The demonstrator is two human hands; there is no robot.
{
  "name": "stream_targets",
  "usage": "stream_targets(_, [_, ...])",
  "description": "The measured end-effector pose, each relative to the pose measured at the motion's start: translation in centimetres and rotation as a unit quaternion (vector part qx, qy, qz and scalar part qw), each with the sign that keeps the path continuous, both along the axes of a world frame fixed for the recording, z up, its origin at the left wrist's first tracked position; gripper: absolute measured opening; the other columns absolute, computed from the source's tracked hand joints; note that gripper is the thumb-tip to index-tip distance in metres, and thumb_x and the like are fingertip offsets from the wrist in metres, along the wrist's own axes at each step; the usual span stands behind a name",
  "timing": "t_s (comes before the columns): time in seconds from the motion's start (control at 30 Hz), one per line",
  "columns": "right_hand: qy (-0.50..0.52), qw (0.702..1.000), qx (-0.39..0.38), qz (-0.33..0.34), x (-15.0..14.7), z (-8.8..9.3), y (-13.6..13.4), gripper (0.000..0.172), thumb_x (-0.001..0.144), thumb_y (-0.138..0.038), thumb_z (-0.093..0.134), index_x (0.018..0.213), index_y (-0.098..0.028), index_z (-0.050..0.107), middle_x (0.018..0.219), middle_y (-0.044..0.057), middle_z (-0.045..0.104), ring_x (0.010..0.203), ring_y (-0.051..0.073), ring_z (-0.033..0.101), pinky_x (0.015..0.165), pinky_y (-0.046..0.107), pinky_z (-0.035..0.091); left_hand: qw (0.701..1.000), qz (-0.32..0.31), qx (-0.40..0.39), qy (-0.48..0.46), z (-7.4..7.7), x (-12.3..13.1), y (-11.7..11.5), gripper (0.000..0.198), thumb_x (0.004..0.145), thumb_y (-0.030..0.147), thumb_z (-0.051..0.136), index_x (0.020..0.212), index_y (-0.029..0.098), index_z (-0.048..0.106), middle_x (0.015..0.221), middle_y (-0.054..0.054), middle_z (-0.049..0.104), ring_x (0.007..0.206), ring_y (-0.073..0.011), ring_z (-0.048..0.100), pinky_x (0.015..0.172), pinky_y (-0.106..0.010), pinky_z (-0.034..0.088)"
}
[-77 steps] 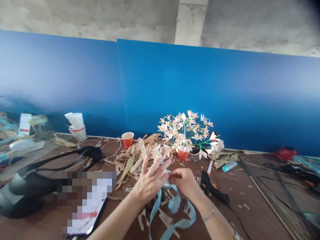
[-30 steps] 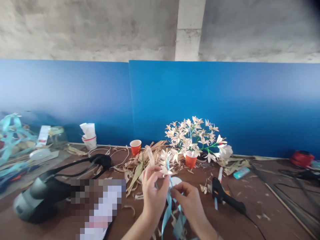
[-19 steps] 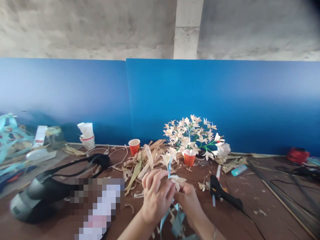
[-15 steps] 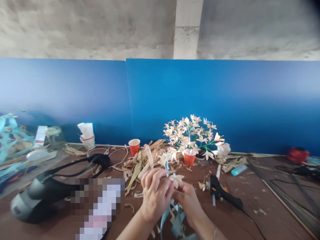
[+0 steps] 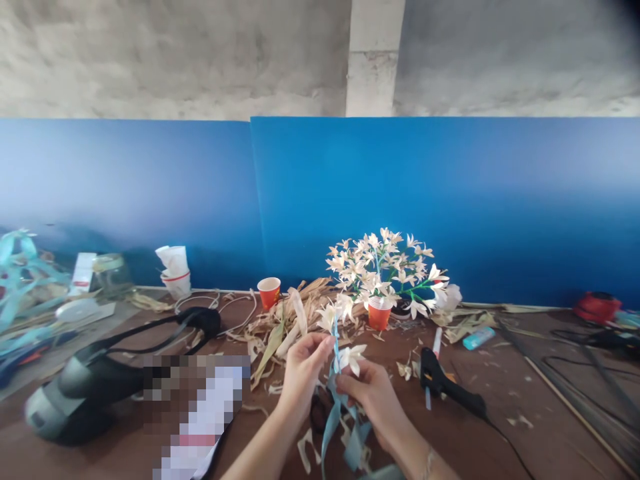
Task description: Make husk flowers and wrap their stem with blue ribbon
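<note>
In the middle of the table, my left hand [image 5: 300,377] pinches the upright stem [image 5: 336,337], which is wrapped in light blue ribbon, between thumb and forefinger. A pale flower [image 5: 327,316] tops this stem. My right hand [image 5: 373,400] is closed at the lower part, its fingers at the base of a second white flower [image 5: 353,359] and against the stem; exactly what lies between them is partly hidden. Blue ribbon [image 5: 331,421] hangs loose below the hands. Something dark with a rounded loop [image 5: 319,415] lies underneath, mostly covered.
Behind the hands, an orange paper cup [image 5: 379,317] holds a large bunch of similar flowers [image 5: 377,267]. Dry husks [image 5: 295,320] lie to its left, near another orange cup [image 5: 269,293]. At right lies a black glue gun [image 5: 453,390]; at left, a black-and-grey device [image 5: 75,400].
My left hand has drawn slightly left and turned, going from curled over the stem to a fingertip pinch. More ribbon shows between the hands. My right hand has stayed nearly in place.
</note>
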State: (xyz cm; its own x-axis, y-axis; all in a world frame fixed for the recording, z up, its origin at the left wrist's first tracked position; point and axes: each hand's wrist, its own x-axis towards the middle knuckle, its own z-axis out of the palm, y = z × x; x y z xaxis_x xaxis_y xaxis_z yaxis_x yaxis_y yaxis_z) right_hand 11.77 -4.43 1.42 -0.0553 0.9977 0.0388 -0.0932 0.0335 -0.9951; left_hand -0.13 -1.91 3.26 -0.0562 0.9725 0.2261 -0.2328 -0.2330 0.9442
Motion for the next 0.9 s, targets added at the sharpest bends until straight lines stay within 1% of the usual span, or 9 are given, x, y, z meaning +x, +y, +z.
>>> stream_targets(0.07, [0.000,1.000,-0.006,0.007,-0.1,-0.1,0.0,0.019,0.058,-0.030,0.066,0.054,-0.014,0.056,0.050,-0.003,0.053,0.045,0.008,0.041,0.043,0.019,0.033,0.998,-0.047,-0.021,-0.035,0.1,0.1,0.0,0.026,0.066,0.038,0.064,0.062,0.014,0.056,0.046,0.006,0.044,0.041,-0.0049,0.035,0.042,-0.018,0.027])
stream_targets(0.13, [0.011,1.000,-0.010,0.014,-0.1,-0.1,0.0,0.018,0.058,-0.028,0.066,0.055,-0.014,0.056,0.049,-0.003,0.054,0.044,0.007,0.041,0.043,0.019,0.032,0.996,-0.061,-0.030,-0.055,0.1,0.1,0.0,0.027,0.065,0.038,0.065,0.061,0.014,0.054,0.046,0.006,0.045,0.039,-0.0039,0.033,0.041,-0.017,0.026])
stream_targets(0.27, [0.039,0.999,-0.021,0.025,-0.2,-0.1,-0.1,0.018,0.059,-0.028,0.067,0.056,-0.013,0.057,0.049,-0.002,0.056,0.044,0.007,0.041,0.043,0.018,0.031,0.997,-0.023,-0.046,-0.060,-0.2,0.3,0.0,0.029,0.064,0.039,0.066,0.060,0.013,0.054,0.050,0.004,0.051,0.041,-0.0053,0.040,0.043,-0.018,0.031])
stream_targets(0.4, [0.069,0.996,-0.047,0.031,-0.2,0.0,-0.2,0.018,0.057,-0.027,0.068,0.056,-0.013,0.057,0.049,-0.001,0.057,0.043,0.006,0.042,0.043,0.018,0.030,0.998,0.006,-0.025,-0.050,-0.9,0.5,0.1,0.026,0.068,0.038,0.063,0.065,0.015,0.051,0.046,0.006,0.048,0.041,-0.0064,0.041,0.043,-0.018,0.031])
stream_targets(0.47, [0.089,0.994,-0.059,0.034,-0.2,0.0,-0.3,0.018,0.056,-0.026,0.069,0.056,-0.013,0.057,0.049,-0.001,0.057,0.044,0.006,0.042,0.043,0.018,0.029,0.999,0.020,-0.005,-0.028,-0.9,0.6,0.0,0.024,0.070,0.036,0.060,0.066,0.016,0.048,0.047,0.006,0.046,0.042,-0.0064,0.041,0.044,-0.018,0.031])
stream_targets(0.57, [0.113,0.991,-0.067,0.040,-0.2,0.0,-0.4,0.018,0.056,-0.025,0.069,0.054,-0.013,0.056,0.048,-0.001,0.055,0.044,0.006,0.042,0.043,0.018,0.028,0.996,0.057,0.056,0.048,-0.7,0.4,-0.3,0.019,0.073,0.032,0.058,0.068,0.015,0.050,0.054,0.004,0.049,0.049,-0.0085,0.045,0.049,-0.019,0.035])
stream_targets(0.7, [0.150,0.984,-0.084,0.050,-0.2,-0.2,-0.3,0.018,0.054,-0.023,0.070,0.054,-0.013,0.056,0.047,-0.002,0.053,0.046,0.007,0.044,0.043,0.018,0.026,0.968,0.118,0.157,0.158,-0.6,0.2,-0.7,0.008,0.074,0.023,0.055,0.070,0.016,0.053,0.065,0.001,0.054,0.062,-0.0119,0.050,0.060,-0.022,0.040])
stream_targets(0.77, [0.166,0.981,-0.086,0.059,-0.1,-0.4,-0.2,0.018,0.055,-0.023,0.070,0.054,-0.013,0.056,0.048,-0.002,0.053,0.046,0.007,0.043,0.043,0.018,0.025,0.957,0.118,0.190,0.182,-0.9,0.3,-0.8,0.002,0.073,0.018,0.054,0.073,0.016,0.053,0.068,0.000,0.055,0.064,-0.0127,0.051,0.063,-0.023,0.040])
stream_targets(0.9, [0.177,0.979,-0.079,0.068,0.1,-0.6,-0.1,0.020,0.056,-0.024,0.070,0.052,-0.012,0.055,0.048,-0.001,0.053,0.045,0.006,0.041,0.044,0.018,0.024,0.952,0.099,0.215,0.193,-1.4,0.3,-0.8,0.009,0.072,0.014,0.054,0.079,0.017,0.052,0.079,-0.002,0.060,0.073,-0.0152,0.056,0.069,-0.024,0.041])
